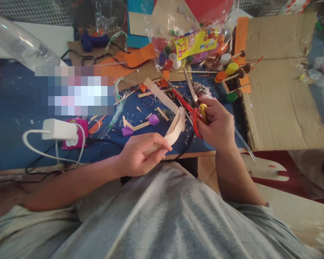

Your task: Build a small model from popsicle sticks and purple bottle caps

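Pale strip (174, 134) in the left hand (143, 154), scissors (196, 124) in the right hand (218, 122): the two hands are apart, each closed on its own thing. The left thumb and fingers pinch the strip just over the near edge of the blue table (10, 115). From there it rises toward the scissors and bends sharply; a further pale length slants away to the upper left, and I cannot tell whether it is all one piece. The right fingers wrap the red and yellow handles, blades pointing away from the body. How far the blades are parted is hard to tell.

Between the hands and the back of the table lie sticks (162, 113) and two purple blocks (153, 119), with small scraps scattered about. To the left, a white charger (59, 129) sits in a pink socket (84, 126), its cable looping down. Behind, a clear bag (197, 45) with a yellow label stands near bottle caps (231, 68). Brown cardboard (280, 97) covers the right side, and a bottle (24, 39) leans in at the upper left.
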Tool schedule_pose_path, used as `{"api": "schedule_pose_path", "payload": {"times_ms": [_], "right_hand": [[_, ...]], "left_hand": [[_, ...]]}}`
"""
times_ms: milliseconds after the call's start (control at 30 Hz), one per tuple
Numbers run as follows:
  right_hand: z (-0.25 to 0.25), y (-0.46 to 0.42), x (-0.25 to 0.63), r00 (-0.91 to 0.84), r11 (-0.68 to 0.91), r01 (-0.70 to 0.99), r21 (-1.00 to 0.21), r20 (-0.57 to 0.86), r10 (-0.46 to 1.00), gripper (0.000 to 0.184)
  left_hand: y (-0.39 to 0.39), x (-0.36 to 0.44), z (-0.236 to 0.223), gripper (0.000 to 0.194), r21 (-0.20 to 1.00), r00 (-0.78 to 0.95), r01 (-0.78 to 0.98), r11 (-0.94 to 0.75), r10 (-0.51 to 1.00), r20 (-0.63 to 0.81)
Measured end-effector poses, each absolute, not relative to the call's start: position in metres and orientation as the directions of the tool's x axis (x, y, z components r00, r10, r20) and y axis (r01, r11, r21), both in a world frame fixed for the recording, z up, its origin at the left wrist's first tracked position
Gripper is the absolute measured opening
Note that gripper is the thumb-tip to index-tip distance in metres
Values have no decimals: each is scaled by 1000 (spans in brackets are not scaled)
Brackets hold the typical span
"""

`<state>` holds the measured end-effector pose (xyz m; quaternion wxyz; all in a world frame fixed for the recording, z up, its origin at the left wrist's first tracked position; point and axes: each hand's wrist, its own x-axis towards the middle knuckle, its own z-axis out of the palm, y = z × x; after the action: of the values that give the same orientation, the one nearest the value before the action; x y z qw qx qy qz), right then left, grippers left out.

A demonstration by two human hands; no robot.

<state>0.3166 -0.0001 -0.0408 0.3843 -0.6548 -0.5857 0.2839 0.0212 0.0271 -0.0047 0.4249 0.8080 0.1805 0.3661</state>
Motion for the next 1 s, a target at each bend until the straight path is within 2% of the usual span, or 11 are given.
{"api": "schedule_pose_path", "payload": {"times_ms": [133,200,267,400,467,600,733,833,900,1000], "right_hand": [[-32,0,312,158,-51,650,-758,69,985,53],[-32,1,309,123,-35,722,-691,78,989,55],[-33,3,306,102,-17,777,-629,99,990,55],[-38,3,302,48,30,861,-508,139,989,45],[-38,1,300,10,63,893,-446,159,987,42],[-34,-1,297,-58,124,918,-377,184,981,40],[-30,-1,296,-77,155,921,-356,224,971,34],[-32,1,296,-11,96,936,-339,245,969,29],[-35,2,297,13,81,933,-351,258,966,29],[-38,2,298,16,98,928,-360,301,953,26]], "left_hand": [[5,7,0,14,892,681,1,-453,653,331],[-6,0,-1,29,955,664,42,-293,723,192],[-14,-8,-2,35,984,659,60,-167,747,86],[-18,-19,1,8,978,607,154,-144,794,21],[-15,-22,2,7,965,572,196,-172,820,30],[-11,-24,-3,11,906,504,306,-291,857,105],[-9,-21,-14,8,797,482,363,-483,829,283],[-7,-20,-22,21,536,459,493,-686,728,509],[-6,-21,-25,27,371,460,542,-754,635,620],[-6,-23,-25,30,253,460,542,-801,536,708]]}}
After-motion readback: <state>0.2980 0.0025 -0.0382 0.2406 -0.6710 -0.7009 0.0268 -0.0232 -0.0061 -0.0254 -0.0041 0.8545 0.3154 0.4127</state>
